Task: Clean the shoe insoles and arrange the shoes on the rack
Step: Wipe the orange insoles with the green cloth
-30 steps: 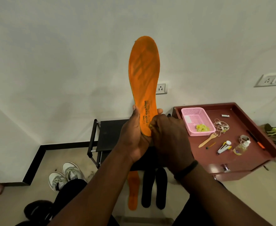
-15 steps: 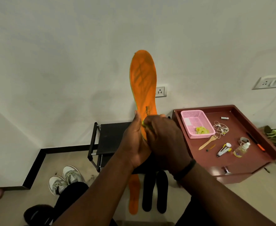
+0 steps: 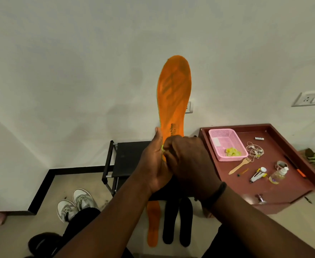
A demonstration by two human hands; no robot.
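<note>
A pale wall fills the upper two thirds of the head view, with a tiled floor along the bottom and a black shoe rack (image 3: 128, 157) standing against the wall at centre.

At mid-frame an orange insole (image 3: 174, 94) is held upright, toe up, its printed heel end down in the hands. The left hand (image 3: 153, 164) grips the heel from the left edge, thumb up along the side. The right hand (image 3: 186, 161) is curled against the insole's face and pinches a small yellow-green scrap (image 3: 162, 147), probably a cloth, though too little shows to be sure.

I judge the step to be wiping this insole, at the heel. The next move likely calls for drawing the cloth up the face toward the toe while the left hand keeps the heel steady; the unsupported toe may flex away under pressure.

On the floor at lower centre lie a second orange insole (image 3: 153, 224) and two black insoles (image 3: 177, 222), side by side; grey sneakers (image 3: 76, 203) stand at lower left.

A maroon tray table (image 3: 292, 185) at right carries a pink basket (image 3: 227, 144) and small clutter, its near-left edge just beside the right hand. Open room lies above and to the left.
</note>
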